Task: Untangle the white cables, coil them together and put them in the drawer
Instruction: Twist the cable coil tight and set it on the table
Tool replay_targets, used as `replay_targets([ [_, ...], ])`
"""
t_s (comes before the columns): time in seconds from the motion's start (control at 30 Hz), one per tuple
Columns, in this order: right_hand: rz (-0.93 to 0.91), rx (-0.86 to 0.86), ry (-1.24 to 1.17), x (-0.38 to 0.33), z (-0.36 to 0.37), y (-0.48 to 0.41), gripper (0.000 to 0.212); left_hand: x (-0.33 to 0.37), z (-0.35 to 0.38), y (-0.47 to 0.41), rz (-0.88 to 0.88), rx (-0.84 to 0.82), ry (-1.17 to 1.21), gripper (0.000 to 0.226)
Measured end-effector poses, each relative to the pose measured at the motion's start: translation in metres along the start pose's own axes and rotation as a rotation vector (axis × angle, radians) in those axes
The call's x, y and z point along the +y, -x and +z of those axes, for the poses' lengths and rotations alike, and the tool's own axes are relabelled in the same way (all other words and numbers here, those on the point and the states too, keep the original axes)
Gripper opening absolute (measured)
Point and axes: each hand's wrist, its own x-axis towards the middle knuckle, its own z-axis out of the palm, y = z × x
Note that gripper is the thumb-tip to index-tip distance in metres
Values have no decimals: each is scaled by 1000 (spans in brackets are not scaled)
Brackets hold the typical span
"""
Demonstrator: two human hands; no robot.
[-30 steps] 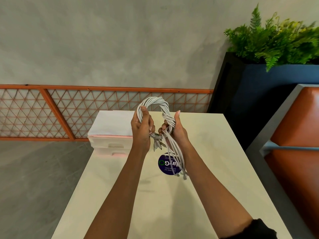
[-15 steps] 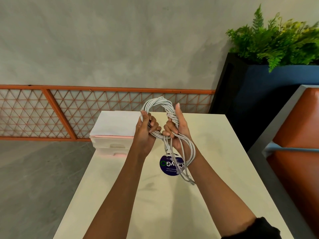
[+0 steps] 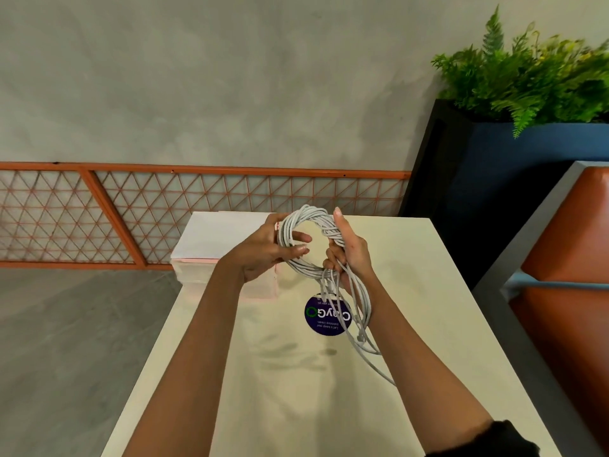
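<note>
The cables (image 3: 304,213) form an upright ring facing the camera, above the table (image 3: 428,291), with loose tails trailing down past the right wrist. The left hand (image 3: 263,252) pinches the ring's left side. The right hand (image 3: 351,253) grips its right side. A purple sticker (image 3: 318,316) beneath reads, upside down, "Let's keep our"; its logo is partly hidden.

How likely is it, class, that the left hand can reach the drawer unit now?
Likely yes: the drawer unit lies close by the left hand, nothing between. But that hand holds the coil of white cables with the right hand, so it must let go first.
</note>
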Motion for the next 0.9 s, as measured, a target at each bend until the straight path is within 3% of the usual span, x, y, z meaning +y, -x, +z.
replay_targets([
  [0.1, -55, 32, 199, 1, -2, 0, 57, 10, -1, 0, -67, 47, -68, 66],
  [0.23, -60, 24, 285, 7, -1, 1, 58, 5, 11, -4, -11, 51, -252, 49],
  [0.33, -10, 0, 247, 9, -3, 0, 63, -4, 22, -6, 93, 126, -359, 32],
  [0.6, 216, -287, -29, 19, -13, -8, 72, -26, 28, -6, 300, 265, -415, 39],
  [0.8, 178, -436, -75, 19, -23, -4, 59, -29, 26, -8, 323, 342, -408, 36],
  [0.9, 83, -525, 11, 18, -32, -1, 30, -31, 24, -8, 303, 396, -339, 37],
])
